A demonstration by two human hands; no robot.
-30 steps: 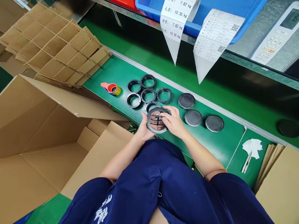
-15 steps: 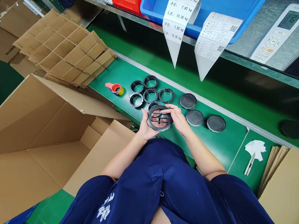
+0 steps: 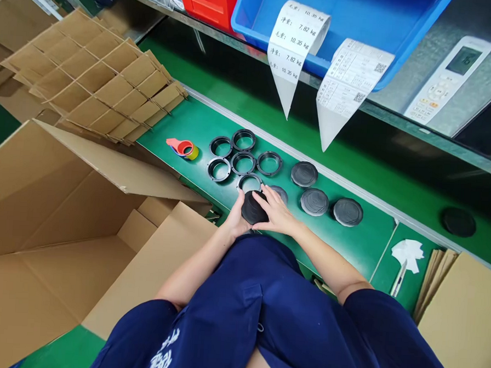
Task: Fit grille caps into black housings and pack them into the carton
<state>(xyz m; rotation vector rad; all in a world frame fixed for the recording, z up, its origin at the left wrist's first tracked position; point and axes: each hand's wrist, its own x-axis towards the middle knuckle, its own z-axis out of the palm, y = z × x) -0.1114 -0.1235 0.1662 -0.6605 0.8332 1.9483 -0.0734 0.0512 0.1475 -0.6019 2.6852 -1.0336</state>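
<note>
Above the near edge of the green bench I hold a round black air vent (image 3: 254,207), its dark face turned up with no gaps showing. My left hand (image 3: 235,218) is wrapped round its left side, thumb at the rim. My right hand (image 3: 279,212) grips it from the right, fingers spread over the face and edge. Just beyond, several black rings (image 3: 243,163) lie grouped on the bench. To the right are several black discs with closed faces, among them one disc (image 3: 314,202); another disc (image 3: 279,194) is partly hidden by my right hand.
A red and yellow ring-shaped item (image 3: 185,149) lies left of the rings. An open cardboard box (image 3: 72,268) stands at left, cardboard dividers (image 3: 98,77) behind it. A knife (image 3: 399,278) lies at right. A shelf with a blue bin (image 3: 253,33) overhangs the bench.
The vent showed open bars with see-through gaps before; now its face looks solid and dark. My right hand has moved from its upper edge to across its face. The view has shifted slightly.
</note>
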